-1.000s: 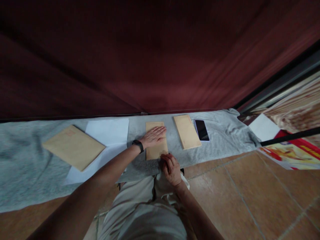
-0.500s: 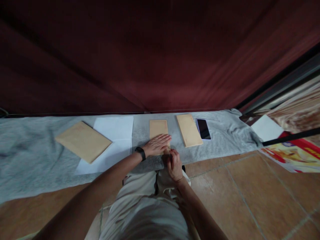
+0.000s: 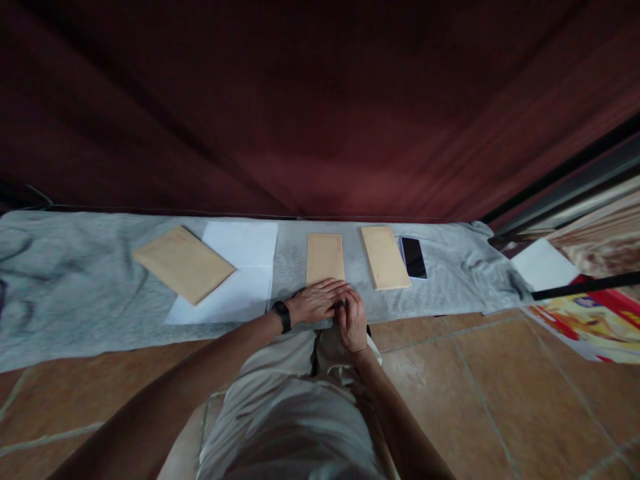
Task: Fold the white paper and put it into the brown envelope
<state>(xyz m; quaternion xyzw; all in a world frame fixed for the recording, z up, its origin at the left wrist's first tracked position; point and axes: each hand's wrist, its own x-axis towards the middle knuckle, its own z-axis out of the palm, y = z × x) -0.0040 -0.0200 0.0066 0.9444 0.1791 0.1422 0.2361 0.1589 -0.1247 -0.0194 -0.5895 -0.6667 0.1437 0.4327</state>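
Observation:
A brown paper envelope [image 3: 325, 257] lies upright before me on the grey cloth, its near end covered by my hands. My left hand [image 3: 319, 301], with a black band on the wrist, rests flat across that near end, fingers stretched to the right. At the near right corner, my right hand [image 3: 353, 320] has its fingers curled in a pinch, close against the left fingertips. The bit of envelope between the right fingers is mostly hidden. To the right lies a stack of brown envelopes [image 3: 385, 258]. A larger-looking brown envelope [image 3: 183, 264] lies slanted at the left.
White paper sheets [image 3: 245, 248] lie partly under the left envelope. A phone [image 3: 414, 257] sits right of the stack. The grey cloth [image 3: 450, 267] covers a narrow ledge against a dark red panel [image 3: 310, 133]. A colourful box [image 3: 595, 320] and tiled floor [image 3: 425, 380] are at the right.
My left hand has slid toward me, down to the envelope's near end, uncovering more of it. My right hand has stayed near the corner, now closer to the left fingers. The view has shifted slightly.

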